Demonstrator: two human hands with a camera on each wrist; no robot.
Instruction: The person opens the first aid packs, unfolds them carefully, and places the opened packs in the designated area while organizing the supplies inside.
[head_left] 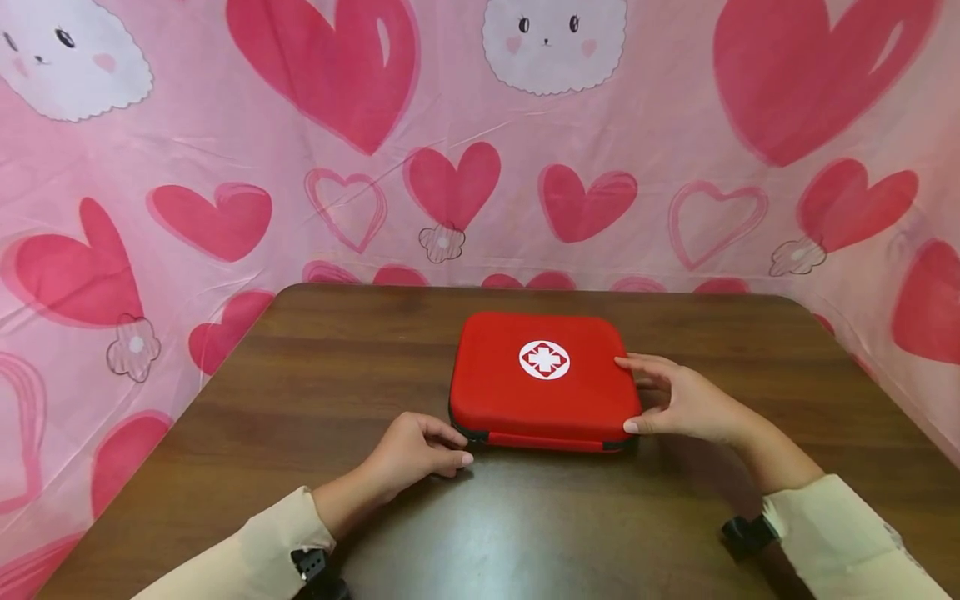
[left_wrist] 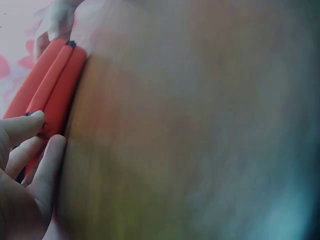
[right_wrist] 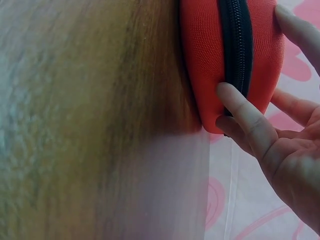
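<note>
A red first-aid case with a white cross emblem lies closed and flat on the table. At its near left corner, my left hand touches the case with thumb and fingertips slightly apart. No zipper pull can be made out between them. My right hand holds the right side, its thumb at the near corner and a fingertip on the upper edge. In the right wrist view, fingertips of the right hand press beside the black zipper. A red handle strip runs along the front.
The brown wooden table extends around the case on all sides. Behind it hangs a pink cloth printed with hearts. Dark wrist straps are worn over the pale sleeves.
</note>
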